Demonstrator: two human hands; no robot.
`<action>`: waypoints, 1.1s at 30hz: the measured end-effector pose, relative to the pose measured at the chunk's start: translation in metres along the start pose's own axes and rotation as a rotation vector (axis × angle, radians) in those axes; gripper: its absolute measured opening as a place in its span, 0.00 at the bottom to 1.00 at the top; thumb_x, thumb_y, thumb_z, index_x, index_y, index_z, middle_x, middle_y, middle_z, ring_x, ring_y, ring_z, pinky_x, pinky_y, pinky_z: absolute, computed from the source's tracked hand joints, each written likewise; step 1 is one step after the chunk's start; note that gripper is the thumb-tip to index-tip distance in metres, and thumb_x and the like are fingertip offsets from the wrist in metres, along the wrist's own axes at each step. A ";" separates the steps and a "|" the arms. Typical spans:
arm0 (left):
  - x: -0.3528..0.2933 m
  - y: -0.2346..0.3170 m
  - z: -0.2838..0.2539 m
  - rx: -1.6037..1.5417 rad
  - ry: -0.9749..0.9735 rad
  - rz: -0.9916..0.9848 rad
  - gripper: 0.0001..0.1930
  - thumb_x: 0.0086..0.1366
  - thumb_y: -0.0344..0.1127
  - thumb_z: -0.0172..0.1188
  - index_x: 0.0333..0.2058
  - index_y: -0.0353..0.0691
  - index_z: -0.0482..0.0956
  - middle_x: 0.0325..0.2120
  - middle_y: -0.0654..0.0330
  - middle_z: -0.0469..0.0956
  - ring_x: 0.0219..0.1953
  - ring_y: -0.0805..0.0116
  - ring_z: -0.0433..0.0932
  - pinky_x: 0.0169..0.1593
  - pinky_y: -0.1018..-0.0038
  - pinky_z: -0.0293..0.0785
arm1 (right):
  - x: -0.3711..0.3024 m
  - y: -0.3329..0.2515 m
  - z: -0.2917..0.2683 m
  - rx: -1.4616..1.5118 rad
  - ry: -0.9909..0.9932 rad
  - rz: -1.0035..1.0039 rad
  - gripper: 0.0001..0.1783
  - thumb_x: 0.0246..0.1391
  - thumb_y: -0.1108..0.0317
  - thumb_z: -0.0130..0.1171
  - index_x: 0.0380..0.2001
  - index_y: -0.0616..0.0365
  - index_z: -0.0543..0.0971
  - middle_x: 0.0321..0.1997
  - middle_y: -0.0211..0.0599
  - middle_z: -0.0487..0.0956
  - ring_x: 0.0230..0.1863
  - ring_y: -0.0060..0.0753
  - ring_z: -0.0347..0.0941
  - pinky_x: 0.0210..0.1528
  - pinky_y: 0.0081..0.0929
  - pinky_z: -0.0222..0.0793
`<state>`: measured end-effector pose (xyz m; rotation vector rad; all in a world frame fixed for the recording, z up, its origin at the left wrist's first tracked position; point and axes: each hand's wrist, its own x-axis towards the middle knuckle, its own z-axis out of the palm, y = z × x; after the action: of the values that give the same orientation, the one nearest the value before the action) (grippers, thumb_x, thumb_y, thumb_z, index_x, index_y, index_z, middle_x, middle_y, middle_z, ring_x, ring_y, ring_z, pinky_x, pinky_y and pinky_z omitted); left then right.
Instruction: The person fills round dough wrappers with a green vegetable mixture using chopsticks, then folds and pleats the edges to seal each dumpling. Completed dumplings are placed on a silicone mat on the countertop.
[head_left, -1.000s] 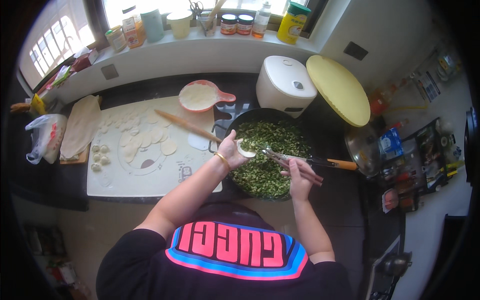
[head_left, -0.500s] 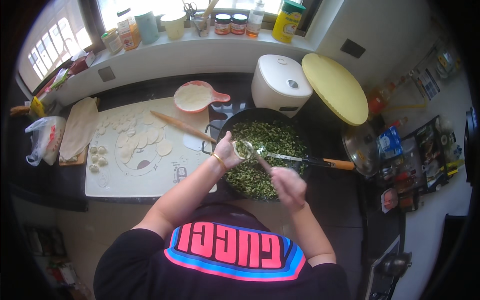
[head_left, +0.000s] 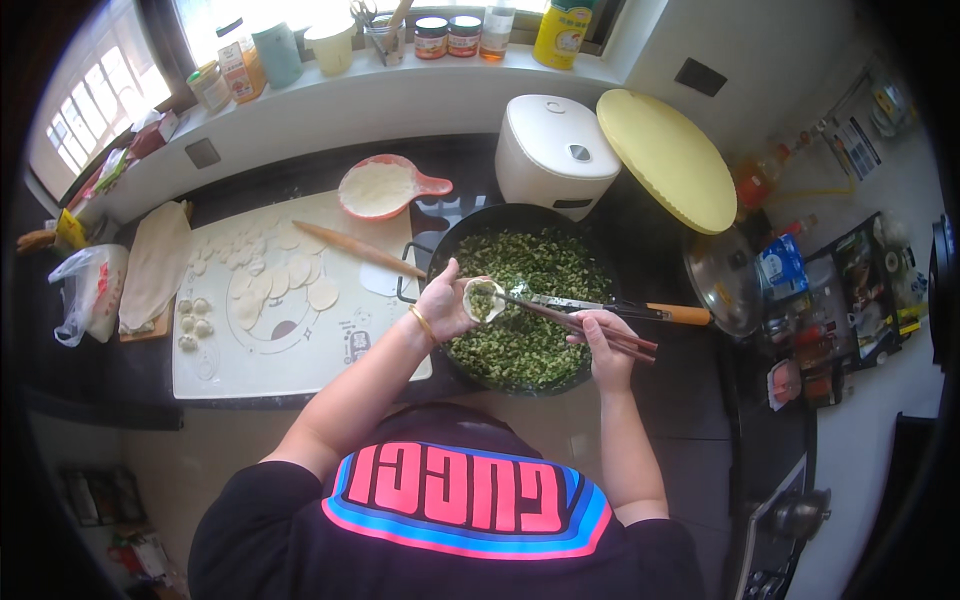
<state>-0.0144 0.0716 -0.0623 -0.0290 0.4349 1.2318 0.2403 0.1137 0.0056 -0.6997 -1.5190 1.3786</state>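
My left hand [head_left: 445, 304] cups a round dumpling wrapper [head_left: 470, 312] above the near left part of a dark wok [head_left: 455, 222]. On the wrapper lies a small heap of chopped green filling [head_left: 482, 298]. Dark chopsticks [head_left: 555, 315] are gripped in my right hand [head_left: 608, 345], their tips reaching to the filling on the wrapper. The wok holds a thick layer of green filling [head_left: 515, 350]. A spatula with an orange-brown handle [head_left: 678, 314] rests across the wok, its metal end in the filling.
Left of the wok, a pale mat [head_left: 225, 375] carries flat wrappers [head_left: 300, 270], several folded dumplings [head_left: 197, 318] and a rolling pin [head_left: 358, 248]. Behind stand a red bowl of flour [head_left: 380, 192] and a white rice cooker [head_left: 558, 155]. A yellow round lid [head_left: 670, 160] leans at the right.
My right hand has moved slightly right and up with the chopsticks, which now show clearly instead of blurred. The wrapper in my left hand has turned, showing its filling more. The view has shifted slightly.
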 end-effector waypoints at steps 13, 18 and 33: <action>-0.012 -0.001 0.022 0.044 0.039 -0.014 0.37 0.65 0.61 0.27 0.56 0.31 0.55 0.52 0.47 0.62 0.52 0.48 0.66 0.54 0.50 0.64 | 0.007 0.021 -0.011 0.338 0.233 0.267 0.09 0.57 0.68 0.50 0.34 0.64 0.73 0.33 0.40 0.76 0.31 0.33 0.78 0.24 0.21 0.78; -0.015 0.002 0.022 0.044 -0.003 -0.030 0.36 0.65 0.60 0.28 0.55 0.30 0.56 0.50 0.47 0.64 0.52 0.50 0.66 0.55 0.50 0.63 | 0.016 0.016 -0.023 0.418 0.094 0.291 0.08 0.56 0.68 0.52 0.31 0.62 0.74 0.29 0.39 0.78 0.28 0.31 0.78 0.20 0.17 0.75; -0.021 -0.003 0.029 0.002 -0.061 -0.083 0.34 0.65 0.59 0.29 0.51 0.30 0.61 0.48 0.46 0.66 0.52 0.51 0.66 0.57 0.50 0.61 | 0.021 0.022 -0.018 0.308 0.133 0.326 0.09 0.56 0.67 0.50 0.27 0.59 0.74 0.27 0.37 0.78 0.26 0.31 0.78 0.15 0.13 0.68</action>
<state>-0.0079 0.0591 -0.0297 -0.0074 0.3785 1.1472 0.2442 0.1441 -0.0113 -0.8498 -1.0879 1.7269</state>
